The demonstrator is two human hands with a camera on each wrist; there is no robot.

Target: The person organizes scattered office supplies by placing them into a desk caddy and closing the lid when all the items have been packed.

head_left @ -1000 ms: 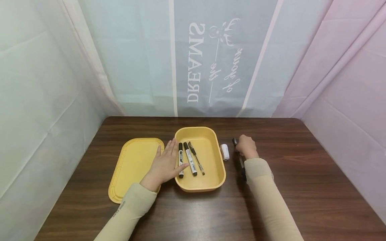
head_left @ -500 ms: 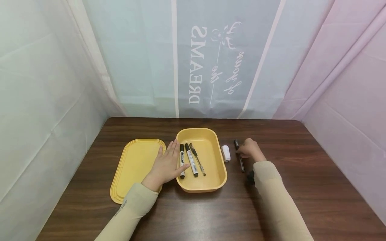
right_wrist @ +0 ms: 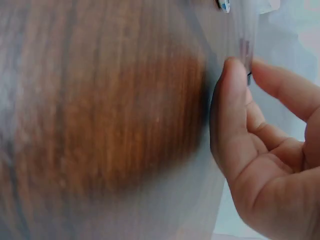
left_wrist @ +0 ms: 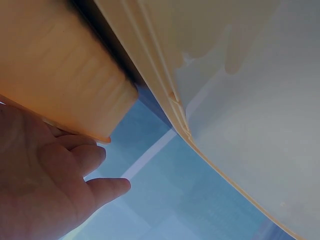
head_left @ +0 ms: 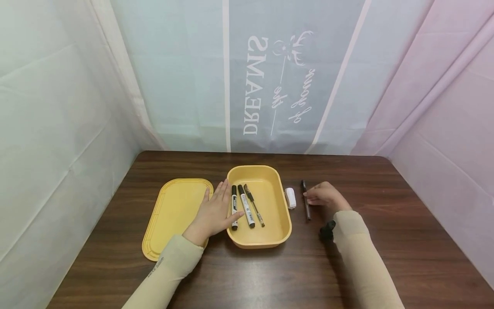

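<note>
My left hand (head_left: 216, 210) lies flat with straight fingers between the yellow lid (head_left: 173, 214) and the open yellow box (head_left: 270, 231), fingertips against the box's left rim. The left wrist view shows that hand (left_wrist: 50, 185) below the box wall (left_wrist: 60, 75). Two black-and-white markers (head_left: 241, 206) and a thin pen (head_left: 254, 205) lie inside the box. Right of the box, my right hand (head_left: 313, 198) pinches a dark pen (head_left: 306, 210) that lies on the table. In the right wrist view, thumb and forefinger (right_wrist: 245, 72) close on the blurred pen (right_wrist: 245, 47).
A small white eraser-like item (head_left: 290, 198) lies between the box and the dark pen. The dark wooden table (head_left: 386, 240) is walled by pale cloth on the left, back and right. A black wrist strap (head_left: 327, 231) sits on my right sleeve.
My right wrist has swung out to the right, uncovering the dark pen's near end; the fingertips stay on the pen. The left hand has not moved.
</note>
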